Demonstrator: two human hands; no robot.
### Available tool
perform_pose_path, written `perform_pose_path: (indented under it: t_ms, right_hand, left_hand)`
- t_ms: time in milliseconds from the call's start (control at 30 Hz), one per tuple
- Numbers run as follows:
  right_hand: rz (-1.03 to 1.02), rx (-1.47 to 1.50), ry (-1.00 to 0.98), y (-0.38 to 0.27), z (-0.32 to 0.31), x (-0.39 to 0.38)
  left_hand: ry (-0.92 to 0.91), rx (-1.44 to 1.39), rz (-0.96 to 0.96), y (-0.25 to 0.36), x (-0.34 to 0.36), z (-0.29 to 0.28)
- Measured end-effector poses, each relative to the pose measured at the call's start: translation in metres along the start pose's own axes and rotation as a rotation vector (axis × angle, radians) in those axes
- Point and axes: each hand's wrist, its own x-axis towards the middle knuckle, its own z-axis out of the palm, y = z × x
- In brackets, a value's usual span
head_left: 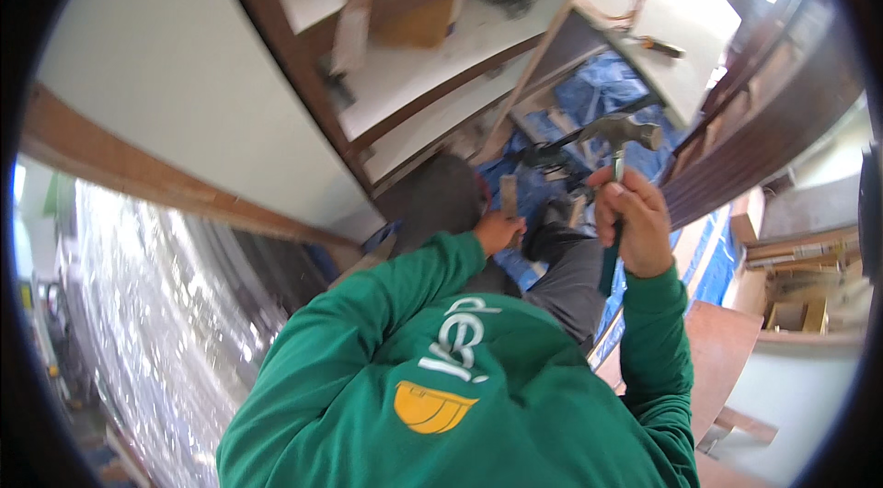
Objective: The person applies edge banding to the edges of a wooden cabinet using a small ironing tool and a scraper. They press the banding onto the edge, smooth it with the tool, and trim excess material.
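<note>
My right hand (636,221) is wrapped round the handle of a claw hammer (620,131). Its metal head points up and away from me, and the handle's dark green end comes out below my palm. Closer to my middle, my left hand (498,232) is closed on a short, flat strip that looks like wood (509,195). The strip stands up out of my fingers, apart from the hammer. Under both hands are my dark trouser legs (561,286) and a blue tarp (598,92) scattered with wood scraps.
A wooden shelf unit with white panels (441,88) stands ahead, with tools on its shelves. Left is a large pale panel (184,56), with plastic-wrapped goods (166,322) below it. A yellow-handled tool (660,47) lies on a white board. Curved dark wood (763,138) rises at right.
</note>
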Motion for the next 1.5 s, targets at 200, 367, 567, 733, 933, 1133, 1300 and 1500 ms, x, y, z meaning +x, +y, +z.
perform_pose_path:
  t_ms: [200, 367, 567, 733, 933, 1133, 1300, 1500]
  right_hand:
    - [0.312, -0.176, -0.273, 0.042, 0.035, 0.044]
    - [-0.066, -0.601, -0.383, 0.075, 0.084, 0.076]
    - [-0.355, -0.871, -0.613, 0.090, 0.124, 0.117]
    - [-0.528, -1.148, -0.657, 0.099, 0.140, 0.143]
    - [-0.679, -1.168, -0.850, 0.102, 0.146, 0.167]
    - [-0.703, -1.164, -0.745, 0.103, 0.146, 0.181]
    - [-0.873, -1.097, -0.857, 0.108, 0.147, 0.178]
    - [-0.757, -1.244, -0.754, 0.110, 0.143, 0.180]
  left_hand:
    - [0.021, 0.084, -0.112, 0.010, 0.004, -0.007]
    - [0.000, 0.261, 0.151, 0.015, 0.011, -0.009]
    - [0.000, 0.129, 0.156, 0.026, -0.001, -0.008]
    - [0.002, 0.127, 0.152, 0.036, -0.010, -0.013]
    - [-0.081, 0.199, 0.005, 0.015, 0.007, -0.022]
    - [-0.021, -0.018, 0.052, -0.009, 0.020, -0.019]
    - [0.007, 0.002, 0.079, 0.000, 0.014, -0.018]
    - [-0.086, 0.097, -0.117, 0.016, 0.008, -0.024]
